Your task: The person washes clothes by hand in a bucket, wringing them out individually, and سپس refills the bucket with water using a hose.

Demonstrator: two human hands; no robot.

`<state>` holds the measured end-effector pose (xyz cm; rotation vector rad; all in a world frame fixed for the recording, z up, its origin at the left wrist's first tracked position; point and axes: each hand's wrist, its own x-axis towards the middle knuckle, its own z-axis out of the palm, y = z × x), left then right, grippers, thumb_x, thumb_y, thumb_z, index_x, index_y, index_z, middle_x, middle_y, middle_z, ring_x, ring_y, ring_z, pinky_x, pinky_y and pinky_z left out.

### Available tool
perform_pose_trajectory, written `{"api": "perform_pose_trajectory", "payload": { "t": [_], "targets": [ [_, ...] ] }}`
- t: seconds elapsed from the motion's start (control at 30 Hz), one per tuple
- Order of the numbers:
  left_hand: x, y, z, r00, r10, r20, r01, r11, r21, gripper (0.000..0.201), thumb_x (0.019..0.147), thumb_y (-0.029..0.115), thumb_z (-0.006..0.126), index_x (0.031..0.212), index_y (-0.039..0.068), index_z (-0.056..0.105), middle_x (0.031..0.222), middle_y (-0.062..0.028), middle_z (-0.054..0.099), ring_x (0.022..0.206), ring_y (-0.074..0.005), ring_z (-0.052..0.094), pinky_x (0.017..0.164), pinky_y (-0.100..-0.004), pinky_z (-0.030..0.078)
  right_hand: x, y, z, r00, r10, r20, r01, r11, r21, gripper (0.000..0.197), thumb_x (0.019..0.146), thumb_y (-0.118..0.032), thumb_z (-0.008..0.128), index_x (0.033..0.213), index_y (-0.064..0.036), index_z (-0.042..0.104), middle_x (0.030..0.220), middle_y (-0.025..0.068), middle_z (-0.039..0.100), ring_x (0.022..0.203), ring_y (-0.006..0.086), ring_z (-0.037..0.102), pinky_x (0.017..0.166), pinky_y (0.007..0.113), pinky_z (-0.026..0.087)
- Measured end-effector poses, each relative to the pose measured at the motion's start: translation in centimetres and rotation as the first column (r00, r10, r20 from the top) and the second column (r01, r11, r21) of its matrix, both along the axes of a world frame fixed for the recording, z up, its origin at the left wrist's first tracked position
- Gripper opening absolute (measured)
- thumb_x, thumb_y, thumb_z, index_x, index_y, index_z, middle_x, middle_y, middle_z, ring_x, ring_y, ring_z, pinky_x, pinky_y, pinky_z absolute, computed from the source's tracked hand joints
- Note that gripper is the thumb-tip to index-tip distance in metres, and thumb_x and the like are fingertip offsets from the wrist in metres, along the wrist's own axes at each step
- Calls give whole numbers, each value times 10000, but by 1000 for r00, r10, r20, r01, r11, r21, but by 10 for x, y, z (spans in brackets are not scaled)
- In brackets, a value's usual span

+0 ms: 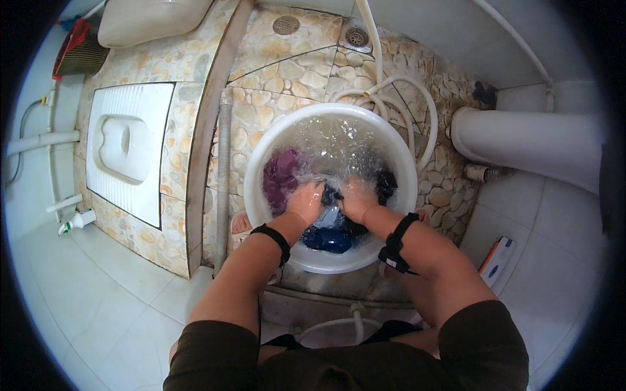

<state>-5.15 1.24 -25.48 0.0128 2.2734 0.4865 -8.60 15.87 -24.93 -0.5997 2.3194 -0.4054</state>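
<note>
A round white basin stands on the floor before me, holding splashing water and wet clothes. My left hand and my right hand are both down in the water, close together near the middle. Their fingers are closed on a dark blue cloth bunched between them. Below the hands lies more wet blue fabric, with a lighter blue patch. A purple cloth floats beside my left hand. Dark fabric shows to the right of my right hand. Foam and ripples hide parts of the fingertips.
A pale hose coils behind the basin near a floor drain. A ribbed grey pipe runs along the raised step at left, with a squat toilet beyond. At right are a white pedestal and a box.
</note>
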Motion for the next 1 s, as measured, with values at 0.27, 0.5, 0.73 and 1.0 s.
{"api": "perform_pose_trajectory", "payload": {
  "t": [0.27,0.5,0.73,1.0],
  "targets": [
    [-42,7,9,967,185,-177,-189,982,-8,379,744,167,445,1092,15,440,1095,-224,446,1055,-340,401,890,-393,320,-46,-3,-42,987,-46,151,29,994,108,366,716,-210,505,1028,-17,500,989,231,516,917,339,498,816,387,387],
    [-21,-48,32,818,316,-481,-141,921,364,480,654,218,606,1058,5,460,1006,-200,496,997,-362,436,852,-367,351,-32,19,17,908,-310,-281,224,927,-299,391,752,-267,502,1064,-36,457,1099,191,455,1004,360,427,881,371,328],
    [-35,-44,-19,654,752,79,-741,616,267,761,707,511,528,1205,-20,307,1145,-230,428,1062,-343,416,885,-356,329,-52,38,-63,250,-581,775,950,301,-82,597,785,-398,463,1223,-22,314,1250,148,339,1146,256,317,912,316,277],
    [-16,-35,32,821,564,94,-450,537,713,941,537,338,748,1224,-17,212,1176,-186,369,1070,-260,386,910,-332,298,-50,-6,36,575,-189,796,630,723,-283,554,777,-430,476,1115,7,446,1117,188,429,1010,243,430,857,344,342]
  ]
}}
